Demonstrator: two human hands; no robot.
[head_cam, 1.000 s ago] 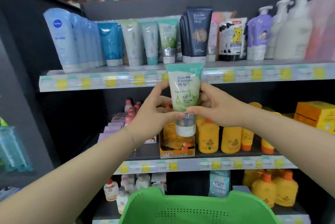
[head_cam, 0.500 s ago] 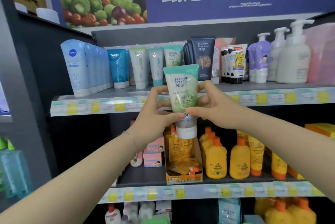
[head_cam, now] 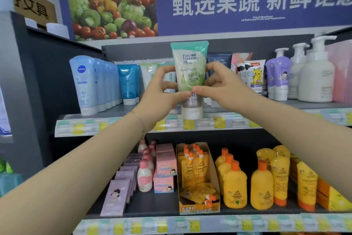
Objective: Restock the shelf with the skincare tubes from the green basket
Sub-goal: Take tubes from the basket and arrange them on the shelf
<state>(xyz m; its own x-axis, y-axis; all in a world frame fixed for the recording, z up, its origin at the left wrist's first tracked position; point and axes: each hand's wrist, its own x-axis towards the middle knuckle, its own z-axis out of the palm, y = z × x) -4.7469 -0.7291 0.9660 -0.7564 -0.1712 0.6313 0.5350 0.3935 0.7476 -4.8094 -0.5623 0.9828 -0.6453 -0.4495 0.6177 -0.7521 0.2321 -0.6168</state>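
A green Pure Fountain skincare tube with a white cap at its bottom is held upright in front of the upper shelf. My left hand grips its left side, thumb across the lower front. On the tube's right side my right hand pinches it, thumb meeting the left thumb. The tube's cap hangs level with the shelf's front edge. Behind it stand similar pale green tubes, mostly hidden by my hands. The green basket is out of view.
Light blue Nivea tubes and a blue tube stand left on the upper shelf; a dark tube, a cartoon tube and white pump bottles stand right. The lower shelf holds pink boxes and yellow bottles.
Both hands have raised the tube from below the upper shelf's edge to in front of the tubes standing on it. The view has tilted up and the green basket has dropped out of sight.
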